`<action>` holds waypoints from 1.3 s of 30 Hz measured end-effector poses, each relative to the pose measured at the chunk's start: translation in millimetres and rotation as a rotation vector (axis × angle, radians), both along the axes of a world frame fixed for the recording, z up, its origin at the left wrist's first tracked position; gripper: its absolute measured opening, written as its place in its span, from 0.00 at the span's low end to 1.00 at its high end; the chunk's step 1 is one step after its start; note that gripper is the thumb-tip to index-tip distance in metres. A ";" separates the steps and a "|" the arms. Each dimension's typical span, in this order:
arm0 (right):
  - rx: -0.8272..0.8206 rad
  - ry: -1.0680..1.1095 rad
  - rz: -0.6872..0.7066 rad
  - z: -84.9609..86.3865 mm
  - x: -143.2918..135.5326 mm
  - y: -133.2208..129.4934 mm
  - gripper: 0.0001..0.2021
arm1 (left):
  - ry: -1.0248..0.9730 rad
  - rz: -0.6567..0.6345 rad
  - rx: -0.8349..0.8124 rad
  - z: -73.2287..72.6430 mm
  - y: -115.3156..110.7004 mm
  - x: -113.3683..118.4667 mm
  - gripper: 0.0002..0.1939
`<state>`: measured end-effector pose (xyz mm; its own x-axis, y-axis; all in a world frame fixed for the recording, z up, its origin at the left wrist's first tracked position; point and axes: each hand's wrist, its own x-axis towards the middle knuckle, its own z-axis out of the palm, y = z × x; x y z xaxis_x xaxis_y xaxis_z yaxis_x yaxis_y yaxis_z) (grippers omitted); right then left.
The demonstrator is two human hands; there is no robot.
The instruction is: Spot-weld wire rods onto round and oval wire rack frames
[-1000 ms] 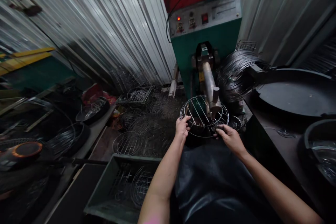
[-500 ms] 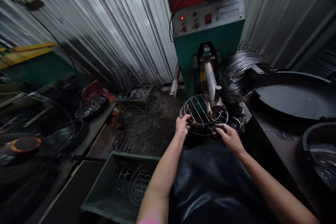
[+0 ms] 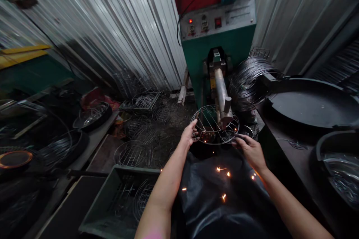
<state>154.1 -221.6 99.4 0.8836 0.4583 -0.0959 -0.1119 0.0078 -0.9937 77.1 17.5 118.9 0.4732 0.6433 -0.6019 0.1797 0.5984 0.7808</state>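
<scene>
A round wire rack [image 3: 209, 143] with thin crossbars is held between my two hands, below the metal arm of a green spot welding machine [image 3: 193, 54]. My left hand [image 3: 189, 133] is closed on the rack's left rim. At the right rim, my right hand [image 3: 250, 150] pinches the wire between thumb and fingers. The cylindrical electrode arm [image 3: 222, 91] reaches down over the rack's right half. Bright orange sparks [image 3: 223, 197] fly over the dark apron [image 3: 207, 209] on my lap. The exact contact point under the arm is hidden.
A green crate [image 3: 95, 207] with wire racks stands at lower left. Finished-looking racks [image 3: 130, 154] lie piled on the floor behind it. To the right are a wire coil [image 3: 246, 82], a wide black pan [image 3: 308, 101] and a black tub [image 3: 322, 164] of metal pieces.
Sparks have appeared around the rack and over the apron. Both hands still hold the rack, which sits slightly differently under the arm. The view has shifted a little.
</scene>
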 end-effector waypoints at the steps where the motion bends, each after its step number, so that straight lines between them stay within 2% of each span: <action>1: -0.032 0.006 -0.029 -8.2 0.4 -10.5 0.22 | 0.036 -0.054 0.012 2.2 9.9 0.3 0.21; 5: -0.247 0.016 0.001 -37.1 -0.5 -46.8 0.20 | 0.112 -0.274 0.021 9.7 40.9 11.6 0.17; 7: -0.297 -0.033 -0.005 -39.6 -3.1 -54.5 0.19 | 0.082 -0.339 -0.019 8.4 42.2 16.2 0.14; 8: -0.303 -0.066 -0.013 -37.4 -4.7 -55.1 0.18 | 0.059 -0.331 -0.029 6.3 39.1 16.3 0.14; 11: -0.270 -0.123 0.005 -22.3 -10.0 -46.9 0.13 | -0.021 -0.185 -0.014 -2.3 19.6 6.5 0.16; 14: -0.159 -0.100 0.057 -5.2 -16.3 -30.8 0.09 | -0.102 -0.042 0.059 -6.7 -4.9 -8.0 0.17; 18: -0.037 -0.094 0.139 15.1 -23.8 -12.8 0.12 | -0.128 0.033 0.153 -1.7 -28.6 -14.5 0.16; 22: -0.063 -0.176 0.202 29.2 -27.0 -1.1 0.13 | -0.120 0.079 0.201 4.2 -40.1 -12.1 0.16; 25: -0.089 -0.206 0.211 26.8 -29.7 7.9 0.17 | -0.145 0.131 0.218 2.3 -47.1 -14.1 0.18; 32: -0.088 -0.220 0.214 4.4 -28.7 24.6 0.18 | -0.168 0.316 0.184 -11.0 -55.4 -19.9 0.28; 36: -0.141 -0.232 0.203 9.1 -23.0 23.1 0.17 | -0.201 0.306 0.193 -9.7 -56.5 -22.2 0.31; 39: -0.176 -0.273 0.251 13.5 -25.9 12.3 0.15 | -0.221 0.267 0.163 -9.0 -62.9 -29.7 0.29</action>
<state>128.2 -209.3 112.9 0.7500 0.6607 0.0303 0.1794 -0.1592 -0.9708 47.4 -45.4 109.9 0.3826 0.8405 -0.3836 -0.1493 0.4660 0.8721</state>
